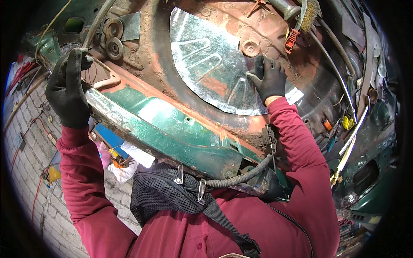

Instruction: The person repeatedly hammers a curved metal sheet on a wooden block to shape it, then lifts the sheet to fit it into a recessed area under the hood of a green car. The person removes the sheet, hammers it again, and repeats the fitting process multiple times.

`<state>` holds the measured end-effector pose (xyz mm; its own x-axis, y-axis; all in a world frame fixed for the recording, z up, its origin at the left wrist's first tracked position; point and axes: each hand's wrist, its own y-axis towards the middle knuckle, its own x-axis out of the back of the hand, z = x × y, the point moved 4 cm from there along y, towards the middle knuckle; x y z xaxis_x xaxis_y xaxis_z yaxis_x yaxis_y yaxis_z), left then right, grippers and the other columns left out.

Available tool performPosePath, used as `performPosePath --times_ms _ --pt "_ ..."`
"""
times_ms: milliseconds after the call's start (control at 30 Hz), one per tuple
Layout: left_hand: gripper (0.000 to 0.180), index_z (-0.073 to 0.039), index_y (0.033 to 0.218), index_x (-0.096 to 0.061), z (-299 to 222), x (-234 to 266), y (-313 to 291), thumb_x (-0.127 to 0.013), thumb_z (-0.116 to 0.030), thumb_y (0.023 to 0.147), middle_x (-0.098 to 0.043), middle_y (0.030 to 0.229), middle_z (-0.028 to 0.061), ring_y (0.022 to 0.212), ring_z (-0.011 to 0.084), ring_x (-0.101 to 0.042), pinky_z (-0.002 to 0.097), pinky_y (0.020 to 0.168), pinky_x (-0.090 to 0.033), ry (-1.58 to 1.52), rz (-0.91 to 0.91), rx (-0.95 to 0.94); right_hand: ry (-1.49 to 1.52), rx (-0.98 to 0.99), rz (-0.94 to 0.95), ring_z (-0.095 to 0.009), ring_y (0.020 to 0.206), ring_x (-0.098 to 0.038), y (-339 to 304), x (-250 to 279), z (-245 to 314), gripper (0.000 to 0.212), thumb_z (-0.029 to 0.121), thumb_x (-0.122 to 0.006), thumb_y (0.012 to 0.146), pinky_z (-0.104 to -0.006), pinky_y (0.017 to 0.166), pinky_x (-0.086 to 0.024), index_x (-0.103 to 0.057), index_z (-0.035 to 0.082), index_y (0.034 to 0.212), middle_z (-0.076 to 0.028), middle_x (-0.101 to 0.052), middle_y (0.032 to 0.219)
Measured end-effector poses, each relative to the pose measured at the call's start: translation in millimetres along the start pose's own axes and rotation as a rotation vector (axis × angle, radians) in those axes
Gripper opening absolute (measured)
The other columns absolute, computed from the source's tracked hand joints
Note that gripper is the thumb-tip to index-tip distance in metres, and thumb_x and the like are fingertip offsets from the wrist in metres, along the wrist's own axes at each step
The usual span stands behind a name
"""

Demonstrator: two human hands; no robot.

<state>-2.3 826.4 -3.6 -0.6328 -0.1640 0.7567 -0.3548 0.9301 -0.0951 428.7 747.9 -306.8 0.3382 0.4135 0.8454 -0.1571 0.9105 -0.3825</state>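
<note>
Right hand [270, 79] bent over metal sheet [211, 69], perhaps steadying it; left hand [69, 88] curled near green panel [172, 124]; cannot tell either grip.

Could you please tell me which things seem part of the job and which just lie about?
Seemingly part of it: silvery metal sheet, right hand at its edge; green body panel, left hand near it.
Seemingly lying about: bristle brush; round discs.
</note>
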Motion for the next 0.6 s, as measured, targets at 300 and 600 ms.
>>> performPosePath --times_ms 300,600 --pt "0.024 -0.003 0.12 -0.077 2 -3 -1 -0.066 -0.021 0.107 -0.078 0.099 0.0031 0.071 0.0029 -0.061 0.0209 0.055 -0.04 0.015 -0.003 -0.041 -0.038 0.011 -0.009 -0.042 0.118 -0.056 -2 -1 1 0.08 0.054 -0.084 0.08 -0.0551 0.099 -0.047 -0.059 0.011 0.142 -0.018 -0.056 0.13" --pt "0.025 -0.003 0.12 -0.077 -3 -4 2 -0.068 -0.021 0.106 -0.078 0.094 0.004 0.063 0.0031 -0.06 0.0215 0.052 -0.042 0.018 0.04 -0.078 -0.065 -0.012 0.047 -0.043 0.116 -0.058 -1 1 8 0.073 0.05 -0.082 0.084 -0.0545 0.097 -0.049 -0.059 0.008 0.14 -0.02 -0.055 0.131"
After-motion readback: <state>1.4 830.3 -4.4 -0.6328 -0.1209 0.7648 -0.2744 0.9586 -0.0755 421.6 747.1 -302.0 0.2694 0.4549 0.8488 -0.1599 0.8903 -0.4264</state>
